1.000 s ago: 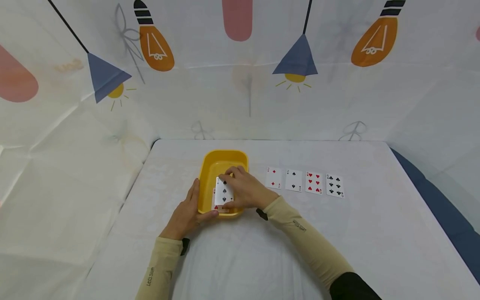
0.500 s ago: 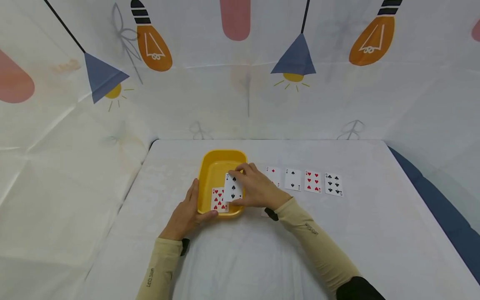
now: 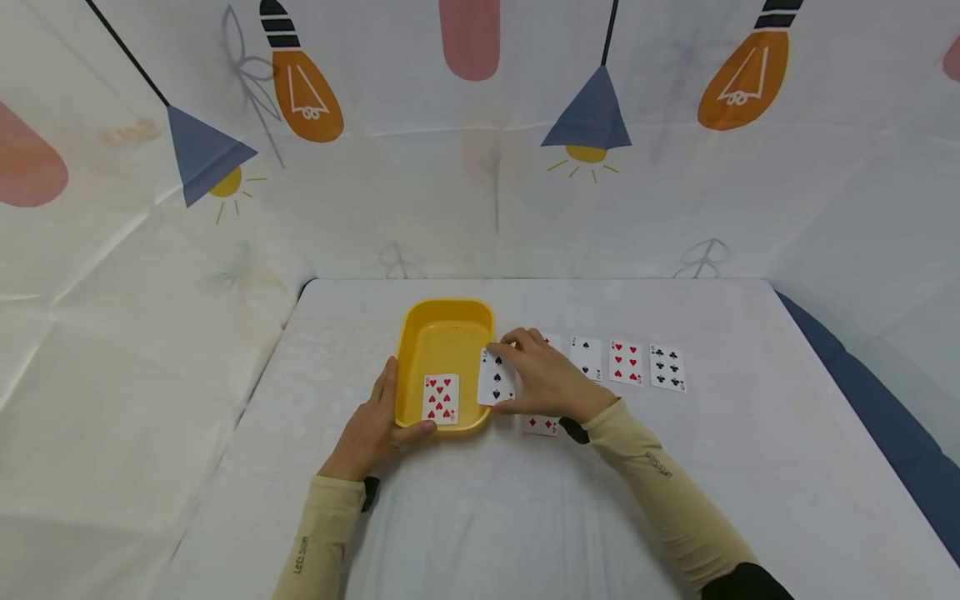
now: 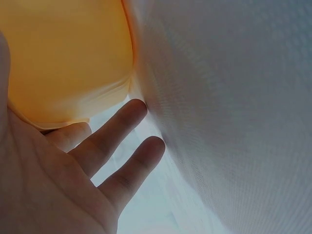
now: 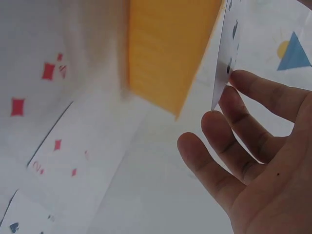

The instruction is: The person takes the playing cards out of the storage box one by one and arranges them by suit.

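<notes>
A yellow tray (image 3: 450,307) sits on the white table with a red hearts card (image 3: 440,398) face up at its near end. My left hand (image 3: 390,410) braces the tray's near left corner, fingers straight along the side wall and thumb on the front rim. In the left wrist view those fingers (image 4: 122,129) lie straight beside the tray (image 4: 63,53). My right hand (image 3: 512,375) pinches a black spades card (image 3: 496,377) just past the tray's right rim, above the table. The right wrist view shows that card (image 5: 222,63) edge-on at my fingertips (image 5: 243,80).
Face-up cards lie in a row right of the tray: a two of spades (image 3: 587,358), a hearts card (image 3: 626,363) and a clubs card (image 3: 667,368). A diamonds card (image 3: 542,425) peeks out under my right wrist. The table's right edge (image 3: 840,367) borders blue fabric.
My right hand has lifted the spades card off the hearts card in the tray and carried it right, over the rim. The left hand and the tray have stayed put.
</notes>
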Demonstrator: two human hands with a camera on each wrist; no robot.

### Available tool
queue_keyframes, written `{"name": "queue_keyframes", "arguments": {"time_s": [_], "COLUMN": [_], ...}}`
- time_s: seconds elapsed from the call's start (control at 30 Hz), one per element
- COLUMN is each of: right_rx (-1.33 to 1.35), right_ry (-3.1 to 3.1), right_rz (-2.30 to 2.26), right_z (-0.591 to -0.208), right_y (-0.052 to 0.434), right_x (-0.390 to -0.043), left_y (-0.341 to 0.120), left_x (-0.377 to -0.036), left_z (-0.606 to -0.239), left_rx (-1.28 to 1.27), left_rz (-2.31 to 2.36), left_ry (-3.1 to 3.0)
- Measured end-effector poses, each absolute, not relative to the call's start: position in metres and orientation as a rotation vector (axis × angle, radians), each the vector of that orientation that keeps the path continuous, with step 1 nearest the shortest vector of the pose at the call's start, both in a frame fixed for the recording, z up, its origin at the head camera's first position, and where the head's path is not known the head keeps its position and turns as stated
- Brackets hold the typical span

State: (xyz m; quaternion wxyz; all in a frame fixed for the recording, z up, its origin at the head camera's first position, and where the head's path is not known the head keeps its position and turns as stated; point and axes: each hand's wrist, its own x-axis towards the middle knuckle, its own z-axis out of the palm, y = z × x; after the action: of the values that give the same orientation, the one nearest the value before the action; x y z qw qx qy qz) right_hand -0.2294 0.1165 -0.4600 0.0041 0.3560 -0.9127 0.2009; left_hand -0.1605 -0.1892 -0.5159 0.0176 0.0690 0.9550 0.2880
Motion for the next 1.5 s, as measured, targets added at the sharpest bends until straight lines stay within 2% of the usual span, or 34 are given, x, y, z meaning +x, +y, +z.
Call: {"name": "queue_keyframes", "arguments": {"time_s": [0.8, 1.5], "right_rx": [0.983, 0.907], "right_ry": [-2.974, -3.084], "right_rz": [0.664, 0.626], "right_z": [-0.488, -0.505], "right_y": [0.197, 0.236], "right_x": [-0.215, -0.209], "left_y": [-0.188, -0.188], "left_x": [-0.161, -0.16], "left_z": [-0.52, -0.517], "left_rx": [0.212, 0.219], "left_rz": [0.913, 0.897], "left_ry": [2.975, 2.996]}}
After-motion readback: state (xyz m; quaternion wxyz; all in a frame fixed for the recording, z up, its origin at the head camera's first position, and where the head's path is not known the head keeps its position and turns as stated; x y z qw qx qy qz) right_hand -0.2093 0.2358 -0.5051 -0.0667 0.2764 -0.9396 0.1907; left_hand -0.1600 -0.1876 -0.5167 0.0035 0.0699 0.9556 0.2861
